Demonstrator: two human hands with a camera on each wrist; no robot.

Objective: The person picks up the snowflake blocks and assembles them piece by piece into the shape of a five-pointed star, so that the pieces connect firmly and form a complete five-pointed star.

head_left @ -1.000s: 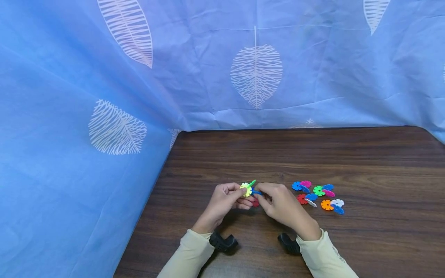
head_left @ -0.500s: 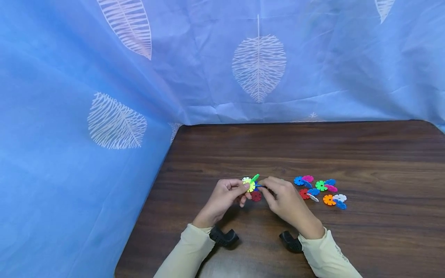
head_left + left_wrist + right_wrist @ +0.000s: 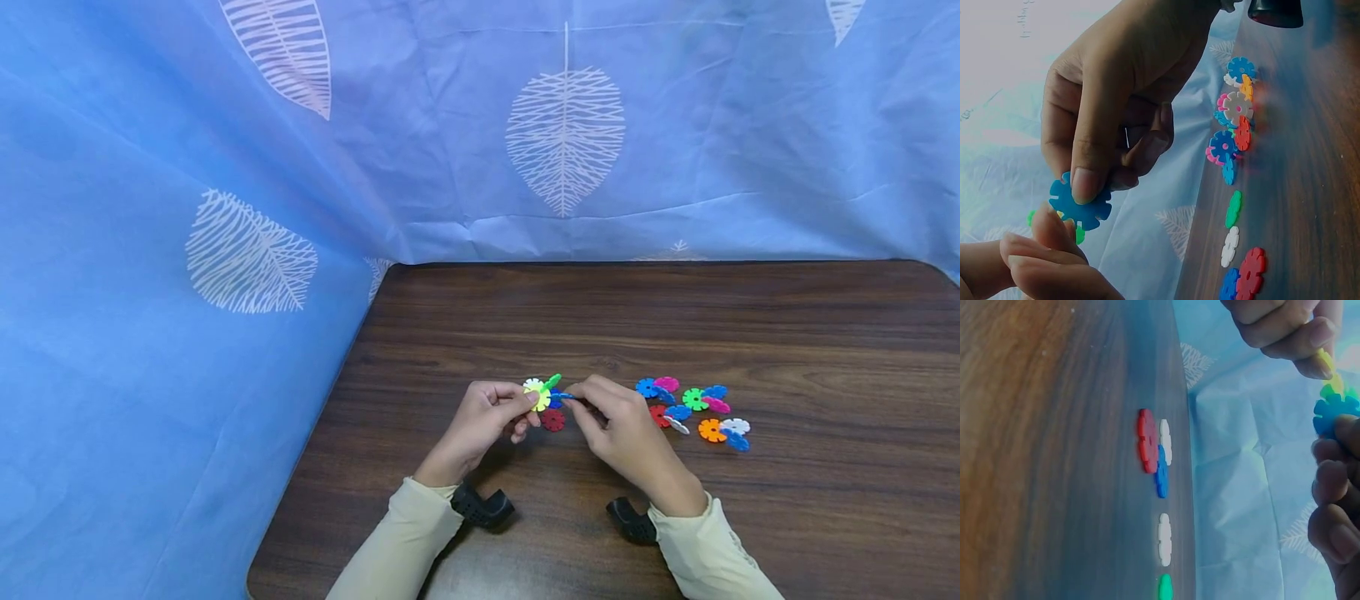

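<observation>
In the head view my left hand (image 3: 476, 429) pinches a yellow notched flower disc (image 3: 538, 398) between thumb and fingers. A green disc (image 3: 553, 381) juts out beside it at an angle. My right hand (image 3: 621, 421) pinches a blue notched disc (image 3: 564, 397) by its edge, close against the yellow one. The left wrist view shows the right thumb flat on the blue disc (image 3: 1082, 206), with left fingers (image 3: 1054, 275) just below. In the right wrist view the yellow disc (image 3: 1329, 367) and blue disc (image 3: 1333, 415) meet near the green. Both hands are raised off the table.
Loose discs lie on the wooden table (image 3: 450, 333) beneath the hands, among them a red one (image 3: 553, 419) and a white one (image 3: 1165, 539). To the right sit several joined disc clusters, one with an orange disc (image 3: 712, 431). A blue leaf-print curtain (image 3: 420, 167) borders the table.
The left hand's lower fingers have drawn in, uncovering more of the red disc. The right hand has shifted slightly right, still pinching the blue disc. The head view has tilted a little.
</observation>
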